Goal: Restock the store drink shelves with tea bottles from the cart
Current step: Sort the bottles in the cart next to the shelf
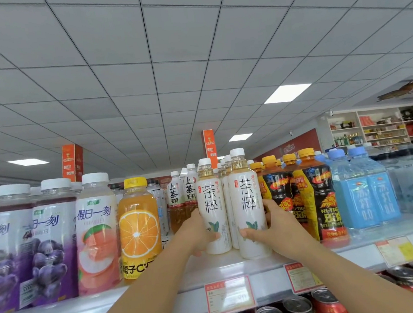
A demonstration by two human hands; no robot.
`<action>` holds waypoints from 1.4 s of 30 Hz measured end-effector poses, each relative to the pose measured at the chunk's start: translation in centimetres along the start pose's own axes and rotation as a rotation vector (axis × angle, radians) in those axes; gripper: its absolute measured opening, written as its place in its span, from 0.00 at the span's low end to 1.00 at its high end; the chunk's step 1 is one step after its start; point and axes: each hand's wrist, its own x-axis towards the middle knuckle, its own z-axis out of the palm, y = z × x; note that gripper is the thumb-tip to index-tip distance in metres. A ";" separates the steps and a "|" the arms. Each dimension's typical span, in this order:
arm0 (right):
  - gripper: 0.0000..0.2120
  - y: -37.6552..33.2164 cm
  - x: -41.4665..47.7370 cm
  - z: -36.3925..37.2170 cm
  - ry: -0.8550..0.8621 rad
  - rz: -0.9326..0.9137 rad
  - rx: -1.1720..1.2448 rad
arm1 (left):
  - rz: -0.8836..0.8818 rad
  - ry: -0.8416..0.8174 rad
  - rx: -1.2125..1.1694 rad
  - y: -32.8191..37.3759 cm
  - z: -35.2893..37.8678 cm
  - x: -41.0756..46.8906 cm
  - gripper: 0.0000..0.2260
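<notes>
Head view: placing step in hand. Left hand (198, 233) grip wrapped round left tea bottle (212, 205), right hand (274, 227) grip round right tea bottle (249, 207), both upright on shelf (233, 265) front. Next, probably: push back, square up, release.

Two tea bottles, white-wrapped with black characters and a green leaf motif, white caps, pale amber liquid showing at the necks. Left tea bottle (213, 210) and right tea bottle (250, 207) stand upright, just beside each other, near the shelf (234, 267) front edge; more white-capped bottles (226, 164) queue behind.
</notes>
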 end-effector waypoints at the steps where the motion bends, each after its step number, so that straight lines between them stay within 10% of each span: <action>1: 0.35 0.1 0.1 0.0 0.000 0.002 -0.004 | -0.001 0.001 -0.005 0.0 0.0 -0.1 0.30; 9: 0.32 -0.2 -0.4 0.0 0.035 -0.053 -0.124 | 0.167 0.181 0.095 -0.2 -0.1 -3.2 0.32; 15: 0.21 0.3 -5.2 0.8 0.431 -0.360 -0.371 | 0.569 0.543 0.236 0.2 1.3 -10.8 0.20; 23: 0.08 5.4 -15.3 3.6 0.360 -0.491 -0.288 | 0.793 0.510 0.054 -4.0 10.6 -18.2 0.10; 42: 0.10 30.0 -43.5 -1.6 -0.511 0.141 -0.321 | -0.161 -0.108 0.047 -12.0 42.6 -38.7 0.11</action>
